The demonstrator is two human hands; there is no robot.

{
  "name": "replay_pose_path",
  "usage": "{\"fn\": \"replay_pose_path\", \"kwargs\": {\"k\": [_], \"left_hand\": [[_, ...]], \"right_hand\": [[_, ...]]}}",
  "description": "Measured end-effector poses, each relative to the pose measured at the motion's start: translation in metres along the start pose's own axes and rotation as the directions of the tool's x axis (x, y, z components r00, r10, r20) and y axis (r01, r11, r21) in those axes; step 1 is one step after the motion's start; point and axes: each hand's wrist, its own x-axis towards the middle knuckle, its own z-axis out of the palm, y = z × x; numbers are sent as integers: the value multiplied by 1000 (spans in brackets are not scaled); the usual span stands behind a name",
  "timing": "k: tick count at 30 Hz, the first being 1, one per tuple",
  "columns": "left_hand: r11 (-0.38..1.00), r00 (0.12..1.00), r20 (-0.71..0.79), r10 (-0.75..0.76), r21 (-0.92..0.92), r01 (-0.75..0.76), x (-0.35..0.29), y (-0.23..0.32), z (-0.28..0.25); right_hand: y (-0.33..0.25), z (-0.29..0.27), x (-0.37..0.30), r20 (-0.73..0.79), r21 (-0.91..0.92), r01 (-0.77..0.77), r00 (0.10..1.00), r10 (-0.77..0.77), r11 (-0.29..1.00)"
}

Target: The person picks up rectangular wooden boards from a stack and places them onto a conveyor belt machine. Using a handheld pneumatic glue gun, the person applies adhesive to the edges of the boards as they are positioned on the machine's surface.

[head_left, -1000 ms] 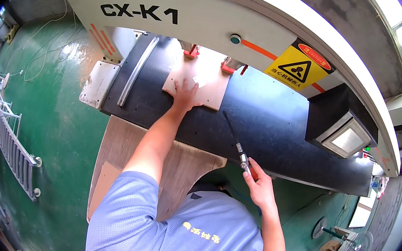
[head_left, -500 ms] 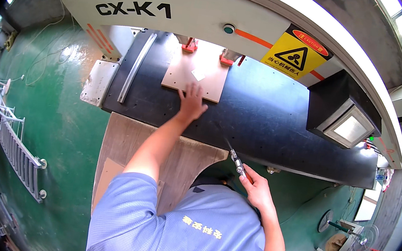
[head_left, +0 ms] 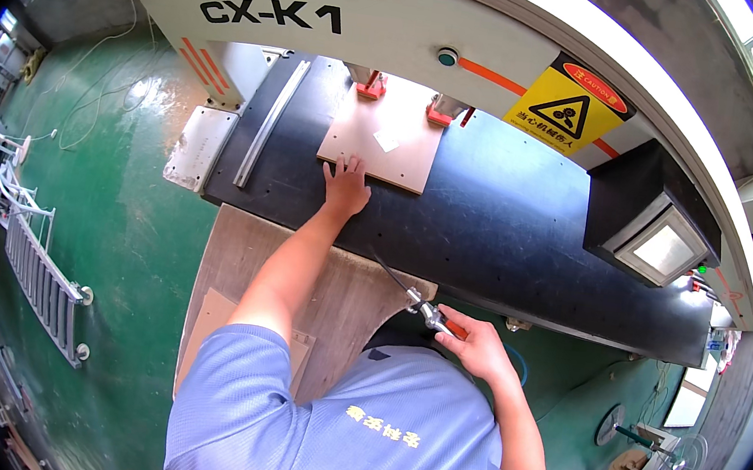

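Note:
A light-brown wood panel (head_left: 377,133) with small drilled holes and a white label lies flat on the black machine table (head_left: 491,206). My left hand (head_left: 346,190) rests at the panel's near left edge. Its fingers are apart and reach onto the top face, without gripping. My right hand (head_left: 478,346) is wrapped round the orange handle of an air blow gun (head_left: 426,309). The gun's metal body shows ahead of the fingers, and its thin dark nozzle points to the far left, over the near board's edge. Part of the handle is hidden in my palm.
Two red-footed clamps (head_left: 371,86) stand at the panel's far part. A white machine beam (head_left: 381,36) crosses above the table, with a black box-shaped unit (head_left: 653,215) at right. A metal rail (head_left: 271,124) lies at left. A worn board (head_left: 254,249) adjoins the near edge.
My left hand has drawn back from the panel's middle toward its near left edge. The blow gun in my right hand has swung left, its nozzle now lower and farther left.

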Motion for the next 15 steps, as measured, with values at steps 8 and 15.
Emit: {"fn": "replay_pose_path", "kwargs": {"k": [8, 15], "left_hand": [[999, 999, 27, -39, 6, 39, 17, 28, -5], [994, 991, 85, -103, 43, 99, 27, 39, -15]], "right_hand": [[40, -8, -7, -199, 261, -89, 969, 144, 961], [51, -19, -35, -85, 495, -208, 954, 286, 843]]}}
